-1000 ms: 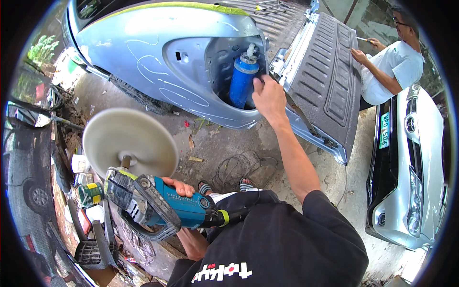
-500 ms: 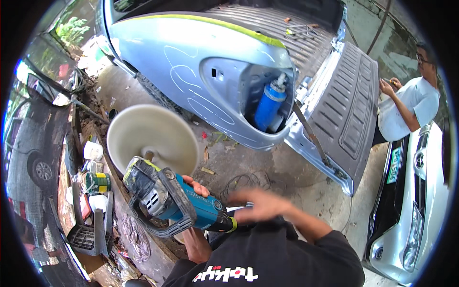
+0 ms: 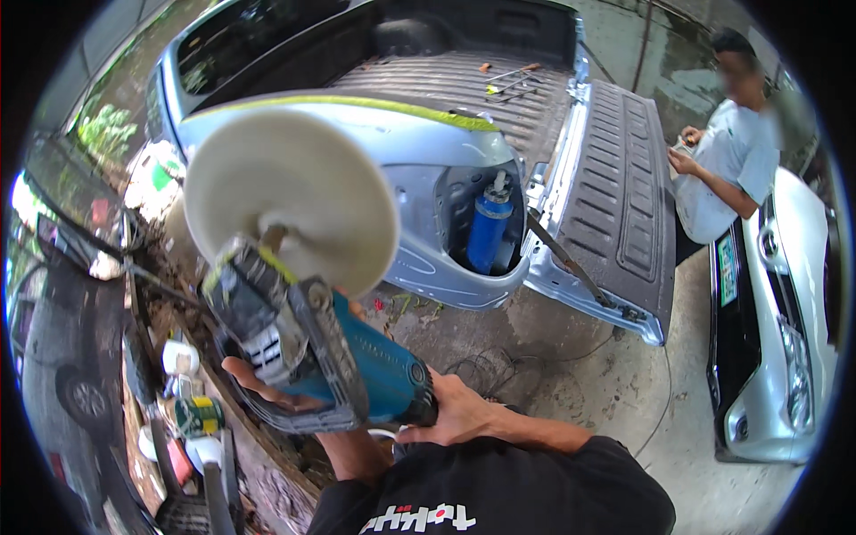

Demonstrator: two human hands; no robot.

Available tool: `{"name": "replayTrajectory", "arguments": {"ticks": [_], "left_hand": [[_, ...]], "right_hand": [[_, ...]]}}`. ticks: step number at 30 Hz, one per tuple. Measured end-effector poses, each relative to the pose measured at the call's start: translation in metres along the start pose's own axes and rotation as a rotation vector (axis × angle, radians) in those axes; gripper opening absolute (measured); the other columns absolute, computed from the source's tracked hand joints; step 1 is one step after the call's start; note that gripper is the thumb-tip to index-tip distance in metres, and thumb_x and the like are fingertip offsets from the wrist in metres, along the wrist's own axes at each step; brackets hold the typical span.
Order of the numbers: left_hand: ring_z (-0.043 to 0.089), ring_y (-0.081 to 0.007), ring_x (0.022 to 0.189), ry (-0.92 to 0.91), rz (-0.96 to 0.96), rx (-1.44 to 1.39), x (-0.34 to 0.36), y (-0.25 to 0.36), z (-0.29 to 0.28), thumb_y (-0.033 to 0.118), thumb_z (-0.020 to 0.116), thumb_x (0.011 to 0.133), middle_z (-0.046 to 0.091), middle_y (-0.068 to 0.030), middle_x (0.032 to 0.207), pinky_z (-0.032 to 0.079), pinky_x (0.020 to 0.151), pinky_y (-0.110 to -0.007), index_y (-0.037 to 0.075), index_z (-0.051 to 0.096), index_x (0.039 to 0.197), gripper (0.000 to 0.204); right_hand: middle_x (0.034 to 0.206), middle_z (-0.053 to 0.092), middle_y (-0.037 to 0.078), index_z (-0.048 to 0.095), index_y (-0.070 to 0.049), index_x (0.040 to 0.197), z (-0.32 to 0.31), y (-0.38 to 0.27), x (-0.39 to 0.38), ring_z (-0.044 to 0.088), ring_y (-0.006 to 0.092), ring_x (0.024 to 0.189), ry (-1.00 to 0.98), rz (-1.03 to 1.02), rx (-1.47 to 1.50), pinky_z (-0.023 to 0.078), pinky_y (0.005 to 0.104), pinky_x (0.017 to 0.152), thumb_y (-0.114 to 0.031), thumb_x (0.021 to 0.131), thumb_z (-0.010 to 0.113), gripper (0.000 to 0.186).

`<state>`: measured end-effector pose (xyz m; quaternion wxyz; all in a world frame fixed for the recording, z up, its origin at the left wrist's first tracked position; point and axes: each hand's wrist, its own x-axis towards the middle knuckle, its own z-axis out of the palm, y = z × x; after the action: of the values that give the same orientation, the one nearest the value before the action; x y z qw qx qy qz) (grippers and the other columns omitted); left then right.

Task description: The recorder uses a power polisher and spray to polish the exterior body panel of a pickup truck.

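A teal and black power polisher [image 3: 361, 352] with a broad pale round pad [image 3: 299, 183], blurred, is raised in front of the pickup's light-blue rear side panel [image 3: 437, 259]. My left hand [image 3: 267, 388] is closed round the polisher's front handle and body, partly hidden by it. My right hand [image 3: 455, 410] is closed on the rear end of the polisher. A blue bottle [image 3: 489, 232] with a pale top stands inside the open tail-light recess of the panel. Yellow-green tape [image 3: 410, 111] runs along the panel's top edge.
The lowered tailgate [image 3: 615, 205] extends rightward from the truck bed, which holds some tools [image 3: 513, 76]. A co-worker [image 3: 727, 169] in white stands beside it. A silver car [image 3: 794, 312] is parked right. Containers [image 3: 201, 415] and debris lie left. A cable [image 3: 664, 392] runs across the concrete.
My right hand has left the recess by the blue bottle and taken hold of the polisher's rear. The polisher and pad are lifted higher, now covering part of the panel.
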<state>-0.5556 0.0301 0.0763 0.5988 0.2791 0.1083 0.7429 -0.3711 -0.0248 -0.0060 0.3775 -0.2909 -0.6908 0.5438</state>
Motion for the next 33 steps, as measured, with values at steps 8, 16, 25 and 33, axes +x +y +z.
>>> {"name": "replayTrajectory", "arguments": {"ticks": [8,16,25,33], "left_hand": [[0.069,-0.0436,0.098,0.055,-0.245,0.137,0.015,-0.023,-0.043,0.071,0.045,0.096,0.066,-0.0324,0.117,0.058,0.086,-0.053,-0.007,0.051,0.141,0.090],[0.071,-0.0395,0.098,0.026,-0.148,0.125,-0.016,-0.091,0.002,0.068,0.045,0.098,0.068,-0.0285,0.119,0.061,0.085,-0.052,-0.006,0.050,0.142,0.086],[0.072,-0.0296,0.099,0.109,0.000,0.287,-0.037,-0.155,0.067,0.053,0.049,0.104,0.071,-0.0178,0.120,0.060,0.086,-0.043,-0.003,0.057,0.135,0.064],[0.073,-0.0290,0.095,0.073,-0.024,0.117,-0.016,-0.161,0.053,0.045,0.052,0.106,0.072,-0.0185,0.118,0.061,0.084,-0.043,-0.003,0.060,0.132,0.055]], "right_hand": [[0.147,0.053,0.030,-0.009,-0.004,0.165,0.003,0.014,-0.044,0.057,0.0385,0.129,0.033,0.029,0.193,0.036,0.0393,0.115,-0.025,0.098,0.071,0.106],[0.137,0.060,0.033,-0.003,-0.002,0.164,-0.057,0.019,-0.103,0.063,0.0420,0.122,0.085,0.130,0.061,0.043,0.0415,0.109,-0.030,0.096,0.073,0.106],[0.139,0.060,0.026,-0.001,-0.001,0.164,-0.120,0.029,-0.147,0.061,0.0351,0.128,0.155,-0.124,0.011,0.044,0.0380,0.109,-0.024,0.092,0.078,0.109],[0.139,0.058,0.029,-0.009,0.002,0.162,-0.122,0.058,-0.142,0.059,0.0353,0.129,0.124,-0.075,0.303,0.046,0.0392,0.107,-0.022,0.091,0.079,0.116]]}}
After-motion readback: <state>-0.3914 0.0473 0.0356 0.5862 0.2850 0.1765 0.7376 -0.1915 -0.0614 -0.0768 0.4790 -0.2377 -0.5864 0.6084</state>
